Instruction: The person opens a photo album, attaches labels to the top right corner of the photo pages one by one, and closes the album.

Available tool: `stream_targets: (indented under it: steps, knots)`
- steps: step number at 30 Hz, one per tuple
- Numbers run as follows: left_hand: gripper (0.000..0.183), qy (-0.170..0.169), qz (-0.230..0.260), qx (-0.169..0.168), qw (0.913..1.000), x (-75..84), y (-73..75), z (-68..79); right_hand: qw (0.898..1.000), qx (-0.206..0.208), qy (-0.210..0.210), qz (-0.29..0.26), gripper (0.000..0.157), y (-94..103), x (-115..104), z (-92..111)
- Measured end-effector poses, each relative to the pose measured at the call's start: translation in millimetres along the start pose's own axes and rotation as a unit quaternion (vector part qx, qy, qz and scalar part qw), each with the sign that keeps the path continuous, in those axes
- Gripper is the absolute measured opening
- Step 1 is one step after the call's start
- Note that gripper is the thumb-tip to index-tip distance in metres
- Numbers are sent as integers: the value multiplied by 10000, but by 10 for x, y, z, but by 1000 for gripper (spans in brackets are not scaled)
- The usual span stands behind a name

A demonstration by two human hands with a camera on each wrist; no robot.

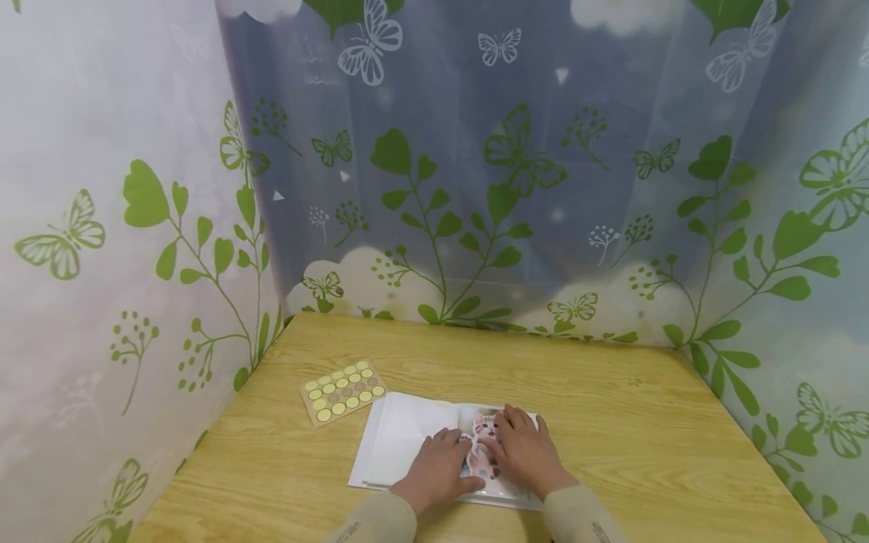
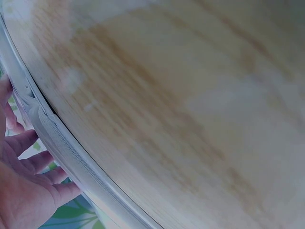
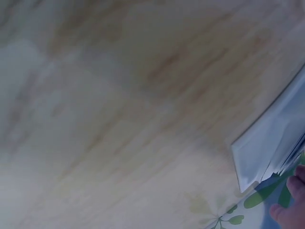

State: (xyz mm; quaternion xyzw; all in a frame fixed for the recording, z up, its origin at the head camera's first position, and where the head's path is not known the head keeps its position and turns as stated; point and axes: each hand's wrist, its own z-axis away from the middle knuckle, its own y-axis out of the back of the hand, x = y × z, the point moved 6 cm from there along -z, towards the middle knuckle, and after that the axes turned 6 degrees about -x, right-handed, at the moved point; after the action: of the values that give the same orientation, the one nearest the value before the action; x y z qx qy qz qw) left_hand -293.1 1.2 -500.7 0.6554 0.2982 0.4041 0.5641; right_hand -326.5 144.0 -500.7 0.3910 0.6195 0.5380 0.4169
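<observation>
White-paged, the open album [image 1: 410,434] lay beneath your left hand [image 1: 437,469] and right hand [image 1: 531,452], fingers extended, gripping nothing; probably light and slippery, it best suited edge holds.

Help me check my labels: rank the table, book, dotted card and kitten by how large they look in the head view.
1. table
2. book, lying open
3. dotted card
4. kitten; it is partly covered, so I rank only what shows.
</observation>
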Motion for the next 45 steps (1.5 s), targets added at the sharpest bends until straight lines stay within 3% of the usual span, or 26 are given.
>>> stream_targets:
  steps: [7,27,36,45]
  knots:
    - [67,-55,-4,100,9999,-1,14,14,10000,14,-35,-9,54,-4,33,37]
    - [67,-34,18,4,10000,5,7,9,9991,-383,-165,-116,56,-58,43,88]
    - [66,-8,39,-69,10000,-7,-8,8,9988,-270,-170,-380,58,-73,45,127]
    - [66,1,-250,-181,9995,23,7,7,9989,234,-319,-269,47,-27,100,67]
